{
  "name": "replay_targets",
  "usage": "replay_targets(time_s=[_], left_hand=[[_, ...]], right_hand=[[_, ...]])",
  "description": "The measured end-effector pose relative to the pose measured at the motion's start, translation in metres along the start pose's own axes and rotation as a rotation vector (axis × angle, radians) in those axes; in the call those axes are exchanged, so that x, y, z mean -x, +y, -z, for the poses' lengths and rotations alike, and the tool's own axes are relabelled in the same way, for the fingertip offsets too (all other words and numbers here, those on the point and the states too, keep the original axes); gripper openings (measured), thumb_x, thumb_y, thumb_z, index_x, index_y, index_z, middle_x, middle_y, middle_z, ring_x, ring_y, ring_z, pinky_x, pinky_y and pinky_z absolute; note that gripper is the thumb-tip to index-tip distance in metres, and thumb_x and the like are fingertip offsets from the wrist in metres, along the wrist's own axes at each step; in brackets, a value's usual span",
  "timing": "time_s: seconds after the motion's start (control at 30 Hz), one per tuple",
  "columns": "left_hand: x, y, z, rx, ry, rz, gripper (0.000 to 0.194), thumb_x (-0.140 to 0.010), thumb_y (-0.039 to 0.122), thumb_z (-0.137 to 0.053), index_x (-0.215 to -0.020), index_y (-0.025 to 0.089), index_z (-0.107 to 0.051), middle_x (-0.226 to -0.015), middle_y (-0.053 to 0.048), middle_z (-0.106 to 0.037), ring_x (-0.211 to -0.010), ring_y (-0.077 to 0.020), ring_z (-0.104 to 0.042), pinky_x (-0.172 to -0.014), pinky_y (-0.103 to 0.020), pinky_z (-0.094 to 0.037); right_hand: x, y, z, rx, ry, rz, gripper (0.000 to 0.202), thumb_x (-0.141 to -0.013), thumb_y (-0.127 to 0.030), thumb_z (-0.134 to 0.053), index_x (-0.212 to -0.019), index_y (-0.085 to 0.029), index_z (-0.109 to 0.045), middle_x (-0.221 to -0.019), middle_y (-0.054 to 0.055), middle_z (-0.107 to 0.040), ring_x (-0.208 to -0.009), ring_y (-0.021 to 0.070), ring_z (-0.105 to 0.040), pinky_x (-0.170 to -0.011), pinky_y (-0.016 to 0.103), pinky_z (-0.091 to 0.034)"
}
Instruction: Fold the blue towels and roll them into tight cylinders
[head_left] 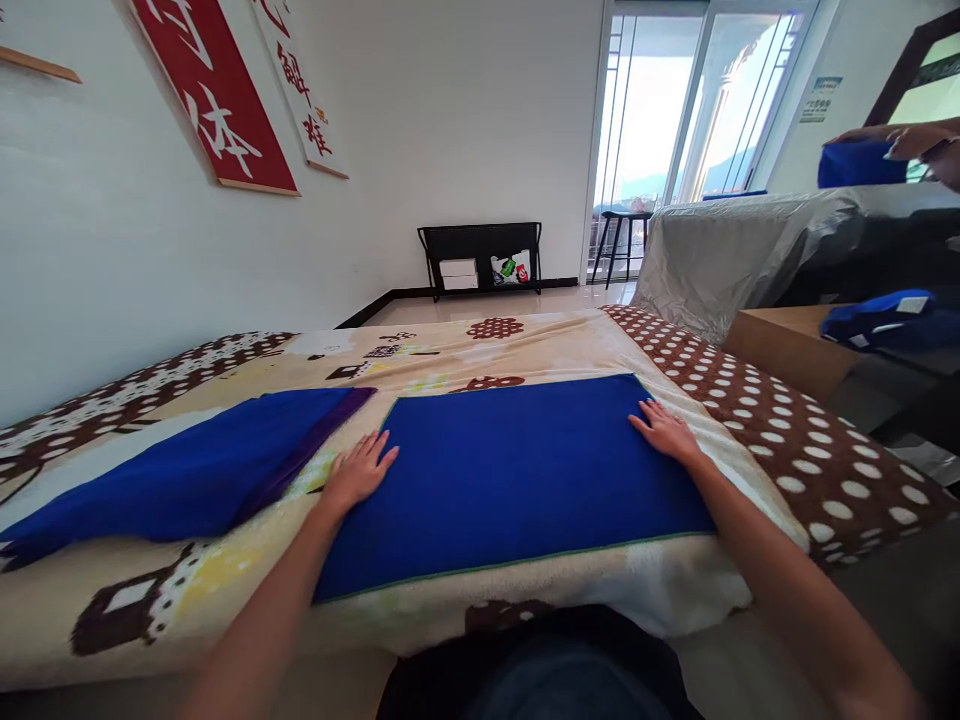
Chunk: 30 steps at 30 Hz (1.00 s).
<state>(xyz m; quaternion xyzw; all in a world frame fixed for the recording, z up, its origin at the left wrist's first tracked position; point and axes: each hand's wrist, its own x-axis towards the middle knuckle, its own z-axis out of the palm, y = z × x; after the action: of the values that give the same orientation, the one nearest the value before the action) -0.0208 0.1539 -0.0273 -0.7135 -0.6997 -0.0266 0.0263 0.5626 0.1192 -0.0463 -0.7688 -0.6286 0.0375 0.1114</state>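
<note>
A blue cloth [517, 470] with a thin green edge lies spread flat on a patterned blanket [555, 580] in front of me. At its left edge rests my left hand [360, 468], palm down with the fingers stretched out. My right hand [666, 430] lies flat across the right edge near the far corner, fingers apart. Neither hand grips anything. Left of my left hand lies a second blue cloth [187, 470], loosely spread, with a dark purple strip along its right side.
At the far right a co-worker's hands [911, 140] hold blue cloth over a plastic-covered piece of furniture [735, 250]. More blue fabric [881, 318] lies on a cardboard box [780, 335]. A black rack [480, 258] stands by the back wall, and a stool [621, 240] near the glass door.
</note>
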Motion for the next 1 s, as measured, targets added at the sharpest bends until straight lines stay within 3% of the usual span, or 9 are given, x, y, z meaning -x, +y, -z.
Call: replay_targets(time_s=[0.1,0.2,0.33,0.47,0.53,0.6,0.7,0.9,1.0], left_hand=[[0.012,-0.022,0.003,-0.040,0.022,0.022,0.061,-0.099,0.047,-0.026,-0.155,0.023,-0.032,-0.162,-0.006,-0.026,-0.150,-0.0259,-0.024,-0.119,-0.058,-0.019],[0.013,-0.009,0.008,-0.088,0.067,0.028,0.059,-0.097,0.037,-0.029,-0.151,0.015,-0.040,-0.160,-0.015,-0.030,-0.150,-0.0329,-0.024,-0.116,-0.067,-0.010],[-0.005,0.054,0.015,-0.099,0.075,-0.137,0.061,-0.092,0.022,-0.033,-0.151,0.011,-0.038,-0.162,-0.015,-0.024,-0.151,-0.0303,-0.020,-0.119,-0.062,-0.007],[-0.035,0.142,0.006,-0.033,0.003,-0.363,0.061,-0.098,0.037,-0.031,-0.157,0.021,-0.026,-0.164,-0.004,-0.022,-0.152,-0.0206,-0.021,-0.122,-0.045,-0.017],[-0.049,0.176,-0.002,0.006,-0.034,-0.420,0.061,-0.099,0.042,-0.029,-0.158,0.024,-0.023,-0.164,-0.001,-0.021,-0.152,-0.0167,-0.018,-0.122,-0.039,-0.019],[-0.063,0.192,-0.010,0.037,-0.057,-0.425,0.061,-0.100,0.046,-0.025,-0.158,0.026,-0.023,-0.164,0.001,-0.020,-0.152,-0.0158,-0.017,-0.122,-0.039,-0.020],[-0.080,0.175,-0.015,0.063,-0.055,-0.346,0.061,-0.101,0.052,-0.020,-0.157,0.027,-0.025,-0.164,0.000,-0.019,-0.153,-0.0183,-0.017,-0.122,-0.045,-0.019],[-0.094,0.059,-0.005,0.044,-0.032,-0.036,0.063,-0.100,0.051,-0.016,-0.156,0.025,-0.029,-0.164,-0.008,-0.022,-0.151,-0.0262,-0.021,-0.118,-0.058,-0.021],[-0.089,0.017,0.003,0.024,-0.025,0.060,0.063,-0.099,0.049,-0.018,-0.155,0.024,-0.032,-0.162,-0.011,-0.024,-0.150,-0.0301,-0.023,-0.116,-0.063,-0.022]], right_hand=[[0.004,0.027,0.007,0.028,0.024,-0.077,0.067,-0.100,-0.052,-0.030,-0.153,-0.012,-0.035,-0.158,0.016,-0.032,-0.148,0.0283,-0.029,-0.119,0.050,-0.025],[0.002,0.008,0.009,0.059,0.106,-0.084,0.063,-0.100,-0.041,-0.034,-0.150,-0.002,-0.037,-0.157,0.027,-0.027,-0.149,0.0364,-0.021,-0.118,0.061,-0.013],[-0.006,-0.072,-0.003,0.039,0.131,0.163,0.059,-0.102,-0.035,-0.036,-0.151,-0.004,-0.035,-0.160,0.023,-0.023,-0.151,0.0304,-0.017,-0.121,0.051,-0.012],[-0.012,-0.169,-0.027,-0.035,0.033,0.499,0.054,-0.103,-0.046,-0.037,-0.150,-0.018,-0.041,-0.157,0.013,-0.036,-0.146,0.0208,-0.033,-0.117,0.038,-0.028],[-0.017,-0.200,-0.036,-0.059,0.005,0.574,0.051,-0.102,-0.047,-0.042,-0.147,-0.023,-0.045,-0.155,0.012,-0.039,-0.141,0.0224,-0.040,-0.117,0.044,-0.031],[-0.026,-0.207,-0.038,-0.069,-0.007,0.580,0.048,-0.101,-0.046,-0.045,-0.144,-0.024,-0.048,-0.154,0.011,-0.041,-0.139,0.0238,-0.042,-0.116,0.047,-0.032],[-0.045,-0.173,-0.028,-0.064,-0.001,0.483,0.046,-0.099,-0.045,-0.050,-0.140,-0.023,-0.052,-0.151,0.011,-0.044,-0.136,0.0257,-0.045,-0.115,0.052,-0.034],[-0.064,-0.046,0.005,-0.023,0.023,0.134,0.054,-0.097,-0.047,-0.054,-0.143,-0.020,-0.047,-0.152,0.013,-0.041,-0.139,0.0304,-0.040,-0.115,0.059,-0.029],[-0.057,-0.011,0.019,0.007,0.017,0.023,0.056,-0.103,-0.048,-0.035,-0.150,-0.017,-0.040,-0.157,0.017,-0.035,-0.145,0.0322,-0.032,-0.116,0.060,-0.025]])
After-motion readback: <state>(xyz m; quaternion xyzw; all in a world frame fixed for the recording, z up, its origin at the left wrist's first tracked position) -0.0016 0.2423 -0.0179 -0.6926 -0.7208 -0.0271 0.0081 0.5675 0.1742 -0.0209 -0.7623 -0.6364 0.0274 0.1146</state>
